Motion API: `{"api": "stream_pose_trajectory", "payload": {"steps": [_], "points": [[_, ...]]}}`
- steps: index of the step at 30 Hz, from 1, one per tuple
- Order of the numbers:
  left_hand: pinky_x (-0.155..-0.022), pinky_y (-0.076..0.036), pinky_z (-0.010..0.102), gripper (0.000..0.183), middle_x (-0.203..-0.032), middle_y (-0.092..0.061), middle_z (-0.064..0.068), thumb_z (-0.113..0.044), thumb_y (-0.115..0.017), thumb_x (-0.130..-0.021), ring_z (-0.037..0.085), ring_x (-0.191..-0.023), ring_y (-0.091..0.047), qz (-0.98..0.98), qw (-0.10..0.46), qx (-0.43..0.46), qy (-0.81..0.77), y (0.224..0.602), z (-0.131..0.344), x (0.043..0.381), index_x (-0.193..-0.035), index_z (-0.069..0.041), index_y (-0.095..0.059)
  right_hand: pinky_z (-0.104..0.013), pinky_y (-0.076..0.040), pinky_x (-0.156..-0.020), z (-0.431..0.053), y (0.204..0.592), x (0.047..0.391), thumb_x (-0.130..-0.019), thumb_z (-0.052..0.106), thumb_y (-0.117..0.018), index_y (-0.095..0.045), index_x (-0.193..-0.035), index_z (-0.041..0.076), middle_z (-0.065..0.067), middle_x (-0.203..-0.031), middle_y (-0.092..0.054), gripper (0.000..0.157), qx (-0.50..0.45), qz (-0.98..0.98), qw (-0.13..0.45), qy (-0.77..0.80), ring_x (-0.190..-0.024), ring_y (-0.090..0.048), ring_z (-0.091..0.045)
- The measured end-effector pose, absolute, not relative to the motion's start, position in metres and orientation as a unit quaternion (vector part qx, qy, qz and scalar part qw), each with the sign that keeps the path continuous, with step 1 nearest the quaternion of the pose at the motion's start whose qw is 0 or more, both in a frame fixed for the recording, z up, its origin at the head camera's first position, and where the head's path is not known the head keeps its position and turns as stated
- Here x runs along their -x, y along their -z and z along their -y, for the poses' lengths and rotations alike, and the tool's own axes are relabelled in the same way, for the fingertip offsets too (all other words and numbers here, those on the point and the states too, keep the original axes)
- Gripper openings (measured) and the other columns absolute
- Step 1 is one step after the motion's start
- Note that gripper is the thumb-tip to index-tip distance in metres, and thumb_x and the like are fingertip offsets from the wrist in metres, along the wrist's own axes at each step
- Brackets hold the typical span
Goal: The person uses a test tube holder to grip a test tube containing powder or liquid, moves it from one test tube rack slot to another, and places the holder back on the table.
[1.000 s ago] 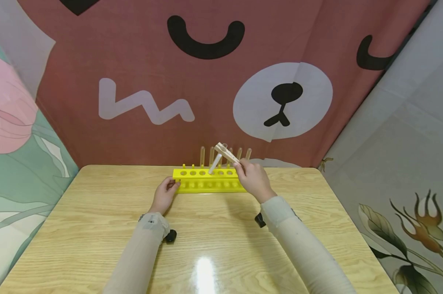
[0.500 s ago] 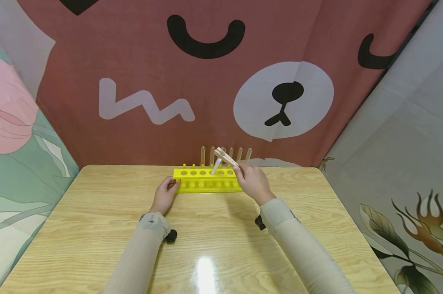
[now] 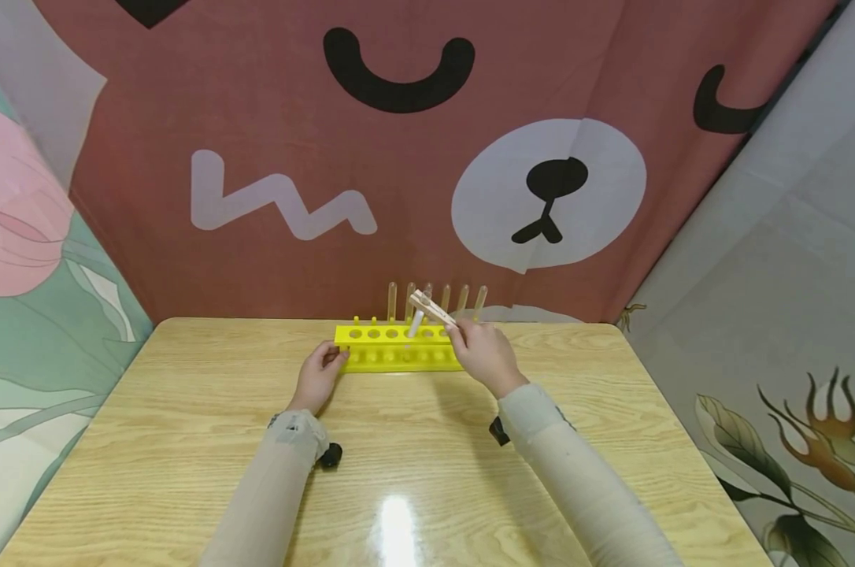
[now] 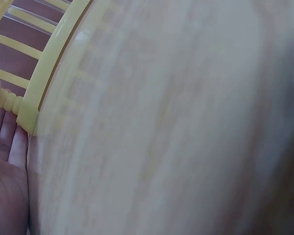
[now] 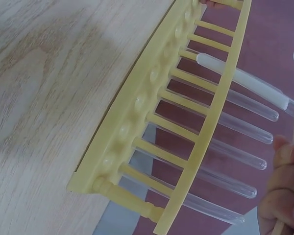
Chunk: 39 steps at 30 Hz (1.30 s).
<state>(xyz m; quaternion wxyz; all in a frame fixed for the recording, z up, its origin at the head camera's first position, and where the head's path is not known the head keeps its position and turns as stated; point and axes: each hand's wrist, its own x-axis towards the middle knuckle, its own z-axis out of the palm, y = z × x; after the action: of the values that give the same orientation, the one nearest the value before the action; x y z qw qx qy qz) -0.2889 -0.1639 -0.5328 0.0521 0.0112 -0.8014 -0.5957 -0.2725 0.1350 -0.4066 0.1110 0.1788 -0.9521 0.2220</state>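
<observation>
A yellow test tube rack [image 3: 399, 366] stands near the table's back edge. My left hand [image 3: 316, 379] grips the rack's left end, thumb and fingers at the end post [image 4: 11, 101]. My right hand [image 3: 490, 356] holds a wooden test tube clamp [image 3: 436, 309] over the rack. The clamp's jaws are around the upper part of a test tube [image 3: 416, 324] with white contents. This tube leans slightly, its lower part through a top hole; in the right wrist view, the rounded end of the white-filled tube [image 5: 242, 80] lies between the rack's top and base.
Several clear test tubes [image 3: 392, 301] stand upside down on pegs along the rack's back. The wooden table [image 3: 399, 441] spreads in front of the rack. A reddish printed curtain [image 3: 293, 268] hangs right behind it, and a pale curtain [image 3: 753, 315] on the right.
My right hand has lowered the clamp and moved slightly left, bringing the white-filled tube down into the rack hole. My left hand has stayed at the rack's end.
</observation>
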Motion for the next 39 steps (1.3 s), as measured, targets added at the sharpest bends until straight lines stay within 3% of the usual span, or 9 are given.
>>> {"api": "stream_pose_trajectory", "payload": {"steps": [23,39], "points": [[-0.098,-0.047,0.043,0.027,-0.124,-0.063,0.017,-0.017,-0.058,-0.105,0.029,-0.114,-0.058,0.8,0.052,-0.01,0.598,0.534,0.164,0.289,-0.128,-0.004,-0.062,-0.029,-0.032,-0.043,-0.129,0.405,0.276,-0.108,0.032,-0.048,-0.06,-0.087,0.009,-0.003,-0.059,-0.046,0.034,-0.152,0.967,0.064,-0.194,-0.044,-0.036,-0.014],[-0.099,-0.047,0.043,0.027,-0.125,-0.063,0.017,-0.016,-0.057,-0.105,0.029,-0.116,-0.058,0.799,0.053,-0.007,0.598,0.533,0.164,0.289,-0.128,-0.003,-0.061,-0.029,-0.032,-0.044,-0.123,0.403,0.278,-0.108,0.031,-0.048,-0.066,-0.096,0.006,-0.003,-0.06,-0.048,0.032,-0.147,0.973,0.051,-0.171,-0.044,-0.038,-0.015]]}}
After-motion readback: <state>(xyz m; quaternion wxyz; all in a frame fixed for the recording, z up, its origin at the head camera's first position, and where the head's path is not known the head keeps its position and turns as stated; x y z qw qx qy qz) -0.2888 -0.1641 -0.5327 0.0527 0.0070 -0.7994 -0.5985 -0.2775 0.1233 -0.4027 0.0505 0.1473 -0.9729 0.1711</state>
